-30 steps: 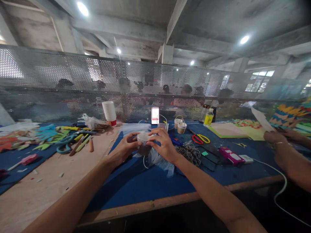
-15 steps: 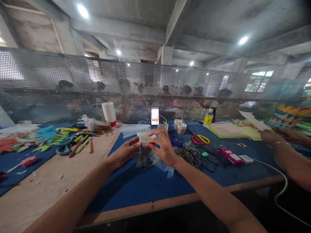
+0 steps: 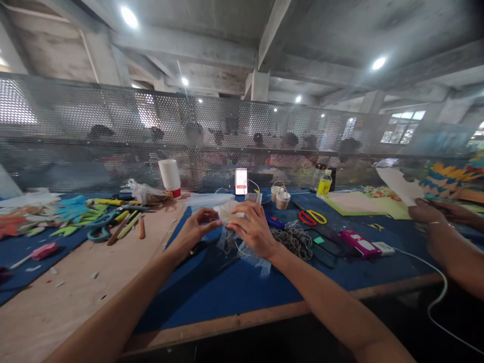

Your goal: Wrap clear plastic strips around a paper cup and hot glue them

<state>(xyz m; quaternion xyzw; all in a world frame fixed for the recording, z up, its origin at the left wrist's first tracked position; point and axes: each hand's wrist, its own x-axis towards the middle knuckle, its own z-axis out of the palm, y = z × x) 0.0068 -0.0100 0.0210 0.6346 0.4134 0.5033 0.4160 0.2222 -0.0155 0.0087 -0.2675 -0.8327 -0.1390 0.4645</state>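
Note:
Both my hands meet over the blue mat (image 3: 227,287) in the middle of the table. My right hand (image 3: 255,229) is closed round a small white paper cup (image 3: 229,214), held tilted a little above the mat. A piece of pale, see-through netting (image 3: 247,252) hangs below the cup onto the mat. My left hand (image 3: 196,229) is at the cup's left side, fingers curled, thumb and fingertips pinched at its rim or the netting there.
Grey twine (image 3: 295,239), red-and-yellow scissors (image 3: 312,217), a pink device (image 3: 357,242) with a white cable, a lit phone (image 3: 241,181), small cups (image 3: 282,197) and a yellow bottle (image 3: 324,184) lie beyond. Stacked cups (image 3: 169,177), teal scissors (image 3: 100,224) and paper cut-outs sit left. Another person's hands (image 3: 427,214) hold paper right.
The cup has been lifted and tilted from low on the mat. My left hand has moved up from under it to its rim. The person at right raised the paper.

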